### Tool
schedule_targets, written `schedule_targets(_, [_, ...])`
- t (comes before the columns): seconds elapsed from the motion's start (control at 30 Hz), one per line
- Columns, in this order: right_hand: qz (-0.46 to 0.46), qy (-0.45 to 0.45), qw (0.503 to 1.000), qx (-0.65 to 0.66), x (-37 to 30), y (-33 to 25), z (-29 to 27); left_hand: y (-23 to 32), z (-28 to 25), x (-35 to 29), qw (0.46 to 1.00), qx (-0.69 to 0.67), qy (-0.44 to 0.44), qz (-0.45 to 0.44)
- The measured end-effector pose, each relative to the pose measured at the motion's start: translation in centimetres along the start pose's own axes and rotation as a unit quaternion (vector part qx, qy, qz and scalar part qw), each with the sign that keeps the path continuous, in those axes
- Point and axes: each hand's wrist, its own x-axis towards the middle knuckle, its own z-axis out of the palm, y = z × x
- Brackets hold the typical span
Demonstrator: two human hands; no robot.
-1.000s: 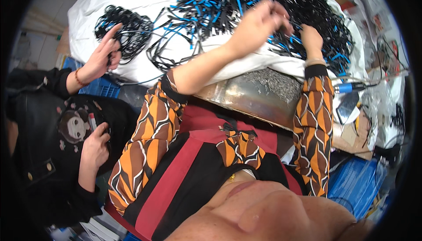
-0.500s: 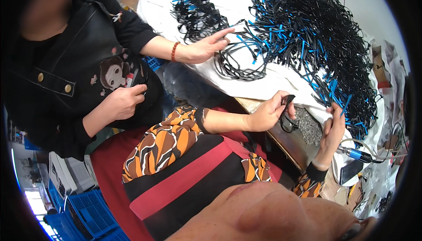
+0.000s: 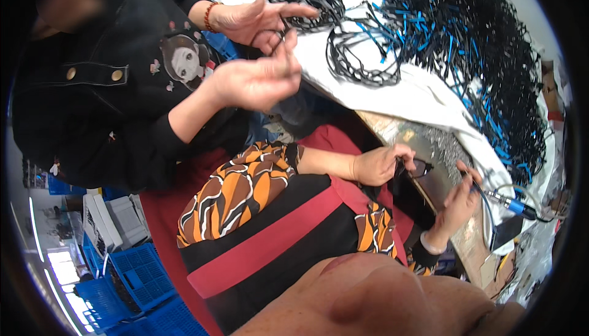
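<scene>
My left hand (image 3: 379,165) is closed on a black glasses frame (image 3: 423,167), which hangs off its fingertips over the table edge. To the right, my right hand (image 3: 455,204) has its fingers pinched together. A thin dark, bluish strip (image 3: 489,216) runs down from those fingertips and looks like a glasses temple. Just beyond that hand lies a blue and silver electric screwdriver (image 3: 512,205). Small metal parts (image 3: 451,149) lie heaped on the table between my hands and the white cloth (image 3: 423,94).
A large heap of black and blue glasses temples (image 3: 466,48) covers the cloth, with black frames (image 3: 362,60) left of it. A co-worker's hands (image 3: 257,78) are at the left, one blurred. Blue crates (image 3: 141,274) stand lower left. A dark phone-like slab (image 3: 508,233) lies right.
My right hand has drawn back from the temple heap with a thin strip at its fingertips. My left hand has tilted the glasses frame. The co-worker's hands have come together, away from the frames.
</scene>
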Motion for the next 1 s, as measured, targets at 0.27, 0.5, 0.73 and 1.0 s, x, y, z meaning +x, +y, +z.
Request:
schedule_targets(0.27, [-0.012,0.045,0.973,-0.228,1.6,4.5,-0.8,0.2,-0.9,1.4,0.998,0.023,-0.057,0.003])
schedule_targets(0.5, [0.061,-0.007,0.983,-0.175,1.6,4.6,-1.0,0.2,0.6,1.4,0.998,-0.046,-0.013,-0.035])
schedule_targets(0.73, [0.039,-0.026,0.984,-0.171,1.2,4.5,-1.2,-0.4,0.9,0.8,0.999,-0.026,-0.018,-0.013])
schedule_targets(1.0, [0.049,-0.070,0.950,-0.300,3.0,4.3,-1.6,-1.5,1.9,0.0,0.999,-0.018,0.006,0.049])
